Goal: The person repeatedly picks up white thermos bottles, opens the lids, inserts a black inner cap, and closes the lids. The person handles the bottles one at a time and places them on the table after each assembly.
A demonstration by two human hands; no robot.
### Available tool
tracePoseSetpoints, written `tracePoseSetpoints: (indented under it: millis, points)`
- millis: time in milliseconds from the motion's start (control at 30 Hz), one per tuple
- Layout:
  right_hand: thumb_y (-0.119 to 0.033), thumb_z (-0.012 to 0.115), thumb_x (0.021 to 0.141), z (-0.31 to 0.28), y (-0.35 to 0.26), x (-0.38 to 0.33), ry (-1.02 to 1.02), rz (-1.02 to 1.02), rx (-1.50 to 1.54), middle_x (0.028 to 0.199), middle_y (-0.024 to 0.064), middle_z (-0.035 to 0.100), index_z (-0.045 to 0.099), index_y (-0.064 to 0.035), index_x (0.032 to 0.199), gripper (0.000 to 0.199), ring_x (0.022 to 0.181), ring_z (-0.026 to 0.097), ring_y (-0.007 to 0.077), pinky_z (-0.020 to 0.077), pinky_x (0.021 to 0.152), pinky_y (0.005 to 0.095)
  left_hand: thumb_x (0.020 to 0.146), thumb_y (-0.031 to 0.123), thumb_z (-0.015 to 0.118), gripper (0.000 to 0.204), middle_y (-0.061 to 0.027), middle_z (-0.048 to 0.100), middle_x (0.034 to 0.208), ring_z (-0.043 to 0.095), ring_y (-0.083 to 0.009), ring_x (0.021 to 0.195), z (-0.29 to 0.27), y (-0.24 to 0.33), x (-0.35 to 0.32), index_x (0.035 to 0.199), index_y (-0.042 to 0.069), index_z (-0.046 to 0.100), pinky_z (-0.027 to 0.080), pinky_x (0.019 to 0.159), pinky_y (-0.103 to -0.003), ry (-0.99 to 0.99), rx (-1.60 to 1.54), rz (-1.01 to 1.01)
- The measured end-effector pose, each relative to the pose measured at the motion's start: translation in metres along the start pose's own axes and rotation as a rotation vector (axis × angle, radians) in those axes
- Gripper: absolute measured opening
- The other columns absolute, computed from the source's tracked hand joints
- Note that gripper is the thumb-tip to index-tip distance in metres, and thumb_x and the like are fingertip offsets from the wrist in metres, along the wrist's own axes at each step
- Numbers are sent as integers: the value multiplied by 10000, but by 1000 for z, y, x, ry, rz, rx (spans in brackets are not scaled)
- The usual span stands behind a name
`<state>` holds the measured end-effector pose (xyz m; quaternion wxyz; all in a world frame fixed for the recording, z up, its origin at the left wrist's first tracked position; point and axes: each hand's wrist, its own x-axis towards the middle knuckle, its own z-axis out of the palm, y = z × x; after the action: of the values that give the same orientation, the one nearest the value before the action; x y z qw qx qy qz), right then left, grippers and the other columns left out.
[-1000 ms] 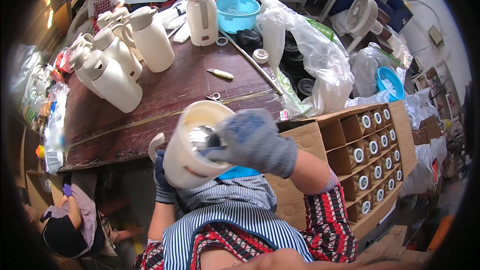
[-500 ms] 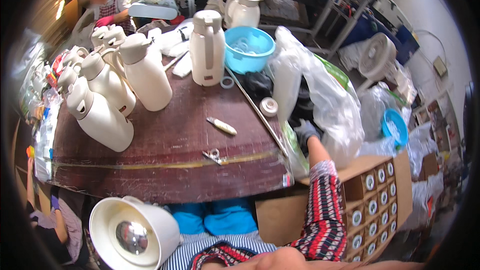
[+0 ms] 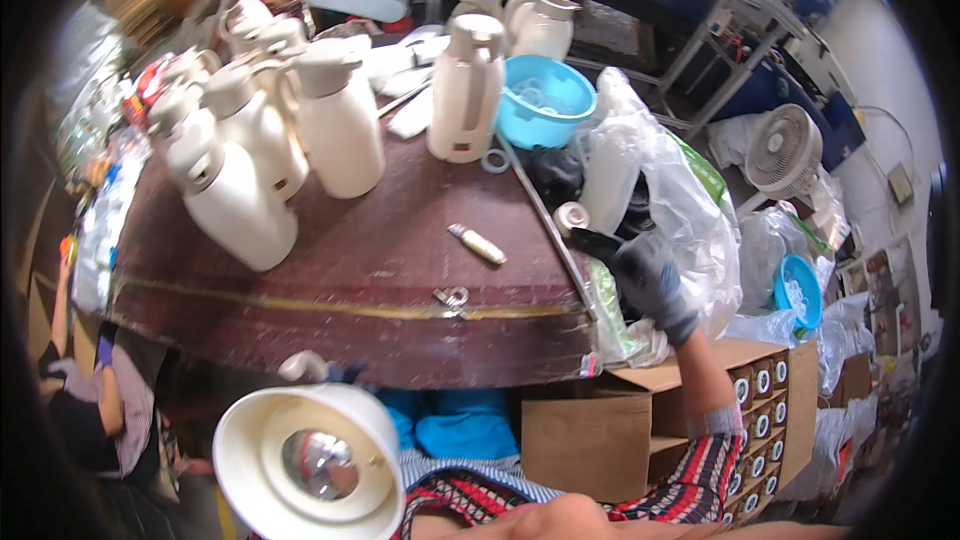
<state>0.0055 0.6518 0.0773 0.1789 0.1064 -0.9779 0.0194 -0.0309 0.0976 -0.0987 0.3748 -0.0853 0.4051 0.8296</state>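
Tilted in front of me at the lower left is a cream vacuum jug [image 3: 385, 440], its wide open end showing a silvery inner flask [image 3: 320, 463]. A bit of my left hand [image 3: 348, 372], in a dark glove, shows behind it, gripping near its handle; most of the fingers are hidden. My right hand [image 3: 655, 285], in a grey glove, is closed on a dark, flat-looking piece [image 3: 595, 242] beside the clear plastic bag [image 3: 690, 240]. A small white roll [image 3: 571, 217] lies close to that piece. On the table are a pale-handled small tool [image 3: 477, 243] and a metal clip-like piece [image 3: 451, 298].
Several cream jugs [image 3: 340, 120] stand on the brown table [image 3: 400, 230]. A blue basin [image 3: 545, 120] of clear rings is at the back, with a metal rod [image 3: 550, 215] before it. A divided carton [image 3: 665, 410] stands at right. Two other people are at the left.
My right hand has come out of the plastic bag toward me, bringing a dark piece. The jug has shifted slightly right, and the whole view has turned a little.
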Motion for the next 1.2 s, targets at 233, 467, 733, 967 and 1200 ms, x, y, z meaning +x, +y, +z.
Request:
tracePoseSetpoints:
  millis: [233, 467, 733, 967, 1200]
  points:
    - [-215, 664, 786, 31, -246, 12, 170, -567, 95, 1128, 62, 630, 707, -188, 1007, 227, 1067, 612, 258, 526, 1012, 443, 1067, 430, 504, 484, -115, 684, 1188, 667, -222, 1055, 6, 1, -9, 1325, 24, 553, 546, 957, -366, -205, -1, 38]
    - [-170, 645, 884, 65, -273, 12, -315, -404, 214, 1386, 109, 598, 706, -145, 1153, 277, 1279, 566, 327, 481, 1074, 486, 1066, 421, 508, 467, -110, 685, 1177, 666, -217, 1046, 5, 4, -1, 1309, 27, 559, 546, 947, -363, -306, -24, 0]
    - [-253, 769, 840, 72, -316, 64, -548, -408, 123, 1517, 157, 430, 490, -332, 1490, 711, 1270, 551, 401, 562, 1013, 456, 1065, 412, 514, 447, -105, 686, 1165, 665, -211, 1035, -12, 0, 2, 1292, 30, 565, 546, 934, -359, -333, -51, -30]
    - [-571, 710, 865, 76, -339, 68, -702, 52, 68, 1021, 191, 705, 504, -60, 1422, 784, 908, 736, 327, 593, 701, 433, 1064, 404, 518, 430, -100, 686, 1155, 664, -206, 1025, -17, -6, 5, 1277, 33, 571, 547, 924, -356, -360, -73, -55]
    - [-391, 758, 856, 76, -336, 54, -535, -215, 23, 1264, 212, 605, 444, -112, 1519, 785, 956, 722, 336, 604, 729, 440, 1063, 395, 523, 414, -95, 687, 1145, 663, -201, 1015, -16, -9, 9, 1262, 37, 576, 547, 913, -352, -383, -85, -50]
